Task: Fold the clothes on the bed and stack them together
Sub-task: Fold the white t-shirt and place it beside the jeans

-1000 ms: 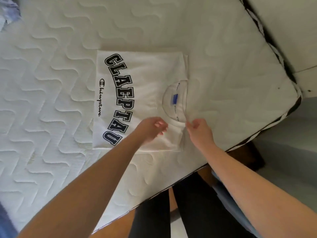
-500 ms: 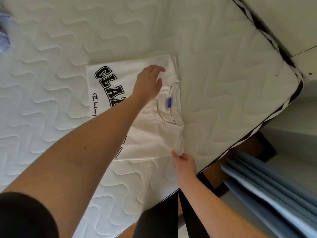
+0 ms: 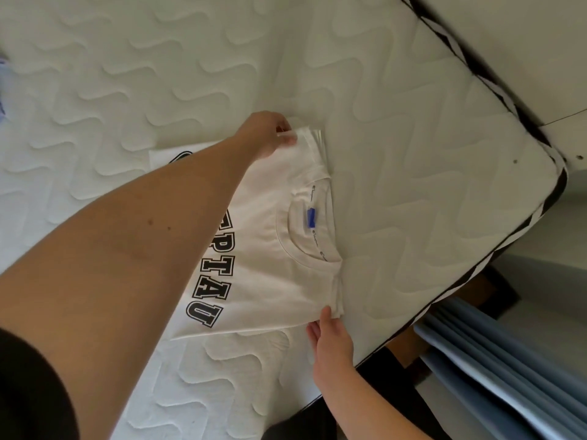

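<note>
left hand and right hand pinch shirt corners.

T-shirt flat on the mattress, near its right edge, neckline toward that edge. Left hand at the shirt's far corner, right hand at its near corner. Curtain off the mattress, lower right.
</note>
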{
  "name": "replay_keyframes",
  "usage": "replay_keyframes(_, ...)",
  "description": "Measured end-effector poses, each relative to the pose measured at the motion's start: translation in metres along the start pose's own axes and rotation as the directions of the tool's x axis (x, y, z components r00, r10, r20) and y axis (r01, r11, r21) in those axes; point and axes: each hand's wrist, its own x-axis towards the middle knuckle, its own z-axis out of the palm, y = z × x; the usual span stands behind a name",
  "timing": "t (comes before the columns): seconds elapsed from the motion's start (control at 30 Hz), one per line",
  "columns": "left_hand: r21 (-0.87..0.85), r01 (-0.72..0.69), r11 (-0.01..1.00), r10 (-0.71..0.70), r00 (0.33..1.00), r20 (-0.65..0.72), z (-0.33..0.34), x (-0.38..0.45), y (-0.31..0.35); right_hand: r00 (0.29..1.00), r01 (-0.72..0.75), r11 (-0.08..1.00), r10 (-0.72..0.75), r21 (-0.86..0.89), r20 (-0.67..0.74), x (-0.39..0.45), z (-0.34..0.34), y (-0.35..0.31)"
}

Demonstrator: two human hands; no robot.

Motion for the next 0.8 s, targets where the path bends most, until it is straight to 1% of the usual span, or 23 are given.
replay_keyframes(0.13, 0.113, -0.069, 0.991, 0.056, 0.992, 0.116, 0.004, 0.011, 0.007, 0.997, 0.017, 1.0, -0.019, 0.027, 0.081, -0.001, 0.006, 0.004)
replay_keyframes(0.27, 0.189, -0.153, 0.97, 0.123, 0.98, 0.158, 0.005, 0.011, 0.014, 0.998, 0.03, 0.999, -0.032, 0.034, 0.055, -0.002, 0.007, 0.003)
replay_keyframes(0.33, 0.189, -0.187, 0.964, 0.158, 0.974, 0.161, 0.002, 0.002, 0.014, 0.997, 0.047, 0.998, -0.05, 0.05, 0.053, -0.004, 0.01, -0.002)
replay_keyframes(0.4, 0.159, -0.2, 0.967, 0.176, 0.973, 0.153, -0.004, -0.008, 0.012, 0.992, 0.095, 0.994, -0.099, 0.057, 0.074, -0.007, 0.014, -0.01)
replay_keyframes(0.53, 0.119, -0.188, 0.975, 0.165, 0.97, 0.177, -0.023, -0.031, 0.001, 0.969, 0.197, 0.979, -0.201, 0.042, 0.145, -0.011, 0.019, -0.043)
replay_keyframes(0.57, 0.117, -0.181, 0.976, 0.161, 0.973, 0.167, -0.028, -0.039, -0.001, 0.958, 0.224, 0.974, -0.225, 0.026, 0.18, -0.013, 0.019, -0.052)
replay_keyframes(0.63, 0.061, -0.131, 0.99, 0.124, 0.987, 0.103, -0.036, -0.055, -0.002, 0.934, 0.272, 0.962, -0.259, -0.019, 0.246, -0.015, 0.02, -0.071)
replay_keyframes(0.73, -0.091, -0.045, 0.995, 0.039, 0.996, -0.074, -0.046, -0.086, -0.008, 0.907, 0.312, 0.947, -0.276, -0.07, 0.317, -0.022, 0.02, -0.098)
replay_keyframes(0.8, -0.199, -0.02, 0.98, -0.019, 0.981, -0.194, -0.055, -0.112, -0.014, 0.887, 0.335, 0.937, -0.278, -0.099, 0.369, -0.029, 0.019, -0.114)
